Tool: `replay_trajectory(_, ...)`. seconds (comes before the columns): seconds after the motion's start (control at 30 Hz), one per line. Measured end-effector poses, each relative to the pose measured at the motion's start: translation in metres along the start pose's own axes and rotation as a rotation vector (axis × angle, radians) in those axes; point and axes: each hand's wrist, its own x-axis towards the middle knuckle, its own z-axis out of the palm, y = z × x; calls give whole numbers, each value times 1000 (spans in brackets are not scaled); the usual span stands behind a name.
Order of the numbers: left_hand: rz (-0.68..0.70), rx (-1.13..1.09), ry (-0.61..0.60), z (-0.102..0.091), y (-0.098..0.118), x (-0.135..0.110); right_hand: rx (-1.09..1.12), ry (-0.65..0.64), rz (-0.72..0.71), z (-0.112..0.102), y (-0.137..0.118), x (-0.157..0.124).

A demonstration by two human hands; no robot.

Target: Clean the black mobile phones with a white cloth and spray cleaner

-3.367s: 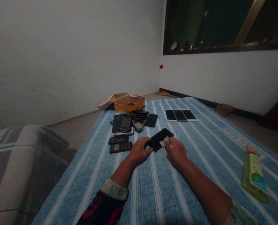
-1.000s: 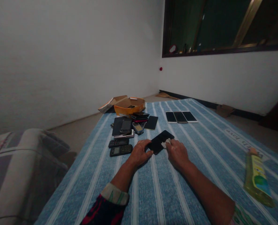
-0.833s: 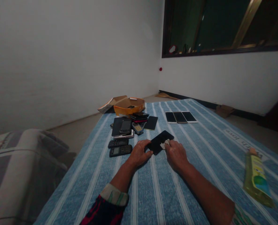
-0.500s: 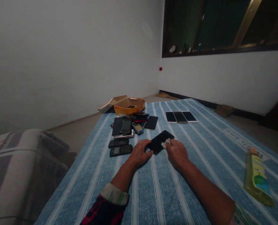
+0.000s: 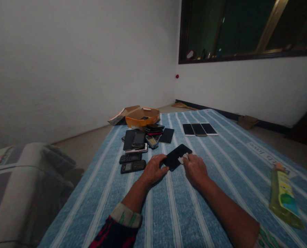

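Note:
A black smartphone (image 5: pixel 176 155) lies flat on the blue striped cloth (image 5: pixel 220 162) in front of me. My left hand (image 5: pixel 153 168) grips its near left corner with curled fingers. My right hand (image 5: pixel 195 169) is closed on a small white pad (image 5: pixel 181 158) and presses it against the phone's near right edge. Both forearms rest low over the cloth.
A pile of old phones (image 5: pixel 140 139) and two keypad phones (image 5: pixel 131 162) lie to the left. An orange cardboard box (image 5: pixel 142 117) stands behind them. Three white-edged smartphones (image 5: pixel 200 129) sit in a row beyond. A green bottle (image 5: pixel 284 196) lies at the right. Folded grey fabric (image 5: pixel 26 193) is at the left.
Both hands stay on the black phone; the white pad shifts only slightly on the screen. The view wobbles a little.

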Motion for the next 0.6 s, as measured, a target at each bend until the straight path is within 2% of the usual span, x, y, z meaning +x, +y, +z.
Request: replay_trajectory(0.6, -16, -18, 7, 0, 0, 0, 0, -18, -17, -3, -4, -2)
